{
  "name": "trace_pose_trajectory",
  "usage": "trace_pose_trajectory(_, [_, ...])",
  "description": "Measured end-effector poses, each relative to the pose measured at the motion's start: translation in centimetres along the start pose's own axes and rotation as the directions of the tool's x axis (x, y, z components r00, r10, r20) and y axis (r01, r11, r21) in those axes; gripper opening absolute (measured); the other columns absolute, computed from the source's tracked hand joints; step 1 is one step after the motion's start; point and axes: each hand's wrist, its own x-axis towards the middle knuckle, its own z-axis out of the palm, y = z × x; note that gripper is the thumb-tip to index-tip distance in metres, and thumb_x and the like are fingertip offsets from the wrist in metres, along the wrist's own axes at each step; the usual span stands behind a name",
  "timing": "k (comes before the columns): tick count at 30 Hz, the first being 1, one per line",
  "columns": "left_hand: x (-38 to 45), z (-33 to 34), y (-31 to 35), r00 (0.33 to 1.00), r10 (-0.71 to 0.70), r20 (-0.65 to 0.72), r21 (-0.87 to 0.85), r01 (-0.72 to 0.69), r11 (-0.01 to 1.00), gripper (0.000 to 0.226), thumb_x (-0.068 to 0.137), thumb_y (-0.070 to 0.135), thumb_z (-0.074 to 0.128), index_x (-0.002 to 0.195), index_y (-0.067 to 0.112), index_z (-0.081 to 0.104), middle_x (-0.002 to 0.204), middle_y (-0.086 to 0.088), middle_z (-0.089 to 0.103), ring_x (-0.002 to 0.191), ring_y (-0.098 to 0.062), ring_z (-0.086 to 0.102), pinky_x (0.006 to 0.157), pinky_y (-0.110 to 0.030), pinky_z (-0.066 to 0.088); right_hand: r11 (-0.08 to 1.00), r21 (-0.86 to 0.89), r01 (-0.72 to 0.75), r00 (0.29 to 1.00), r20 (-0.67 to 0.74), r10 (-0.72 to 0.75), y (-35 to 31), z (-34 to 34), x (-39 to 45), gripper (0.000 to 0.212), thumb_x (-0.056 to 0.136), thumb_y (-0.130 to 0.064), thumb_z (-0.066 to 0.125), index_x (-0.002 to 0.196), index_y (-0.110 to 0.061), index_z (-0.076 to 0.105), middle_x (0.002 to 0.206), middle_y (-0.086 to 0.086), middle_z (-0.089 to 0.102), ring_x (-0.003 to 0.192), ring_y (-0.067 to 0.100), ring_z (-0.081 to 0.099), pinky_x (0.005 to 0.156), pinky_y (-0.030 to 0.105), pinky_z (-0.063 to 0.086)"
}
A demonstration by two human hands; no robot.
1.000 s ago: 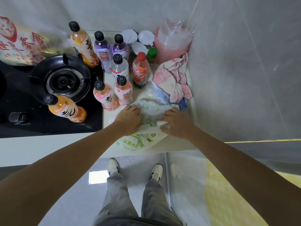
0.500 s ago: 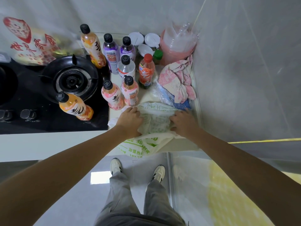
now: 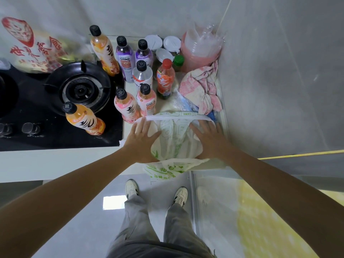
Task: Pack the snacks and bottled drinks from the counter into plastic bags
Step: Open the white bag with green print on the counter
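A white plastic bag (image 3: 174, 138) with green print lies at the counter's front edge, its mouth spread wide. My left hand (image 3: 142, 138) presses the bag's left side with straight fingers. My right hand (image 3: 207, 136) presses its right side the same way. Behind the bag stand two pink bottles (image 3: 126, 104), a clear bottle (image 3: 142, 75), a red-capped bottle (image 3: 165, 79), two purple bottles (image 3: 125, 58) and an orange bottle (image 3: 104, 51). Another orange bottle (image 3: 83, 120) stands on the black stove (image 3: 37, 135).
A gas burner (image 3: 80, 88) sits left of the bottles. A pink and white cloth (image 3: 202, 88) lies at the right by the wall. A stack of clear cups (image 3: 202, 51) and white-lidded jars (image 3: 172, 43) fill the back corner. A printed bag (image 3: 35, 45) stands at the far left.
Both hands went from gripping the bag with curled fingers to lying flat with straight fingers, moving apart. The bag's mouth is now spread wide open.
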Motion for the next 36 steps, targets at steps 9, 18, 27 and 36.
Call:
trace_pose_trajectory(9, [-0.8,0.4,-0.6,0.957,0.084,-0.279,0.076,-0.065,0.995,0.083,0.082,0.078,0.055,0.148,0.028,0.047,0.167,-0.018,0.014,0.154,-0.046,-0.005,0.124,-0.063,0.003,0.991,0.013,0.135,0.968,-0.214,-0.129,0.8,0.3,-0.7,0.101,0.065,-0.078,0.074,0.148,-0.027,0.046,0.157,0.011,0.039,0.145,0.038,0.036,0.120,0.066,0.016])
trace_pose_trajectory(18, [0.1,3.0,-1.3,0.914,0.284,-0.290,0.121,-0.259,0.958,0.012,0.084,0.034,0.078,0.082,0.022,0.079,0.131,-0.002,0.066,0.142,-0.039,0.043,0.109,-0.076,0.029,0.918,0.161,0.363,0.896,-0.330,-0.297,-0.1,2.3,-0.4,0.033,0.105,-0.039,0.049,0.111,-0.022,0.076,0.134,-0.001,0.066,0.127,0.032,0.054,0.104,0.058,0.044])
trace_pose_trajectory(27, [-0.4,0.4,-1.1,0.999,0.005,-0.031,0.083,-0.002,0.997,0.068,0.080,0.081,0.053,0.113,0.027,0.076,0.159,-0.003,0.035,0.154,-0.030,0.007,0.123,-0.060,-0.005,0.973,0.209,0.097,0.985,-0.158,-0.064,0.5,2.3,0.0,0.056,0.070,-0.058,0.085,0.105,-0.016,0.074,0.132,0.008,0.055,0.121,0.036,0.052,0.100,0.052,0.049])
trace_pose_trajectory(36, [-1.0,0.6,-1.1,1.000,-0.017,-0.009,0.094,0.018,0.995,0.102,0.066,0.088,0.057,0.151,0.036,0.035,0.167,-0.019,-0.001,0.155,-0.037,-0.005,0.119,-0.070,-0.002,0.957,0.280,0.077,0.995,-0.080,-0.056,0.6,1.7,-1.0,0.115,0.053,-0.076,0.081,0.150,-0.032,0.035,0.155,0.000,0.037,0.143,0.027,0.037,0.115,0.050,0.041])
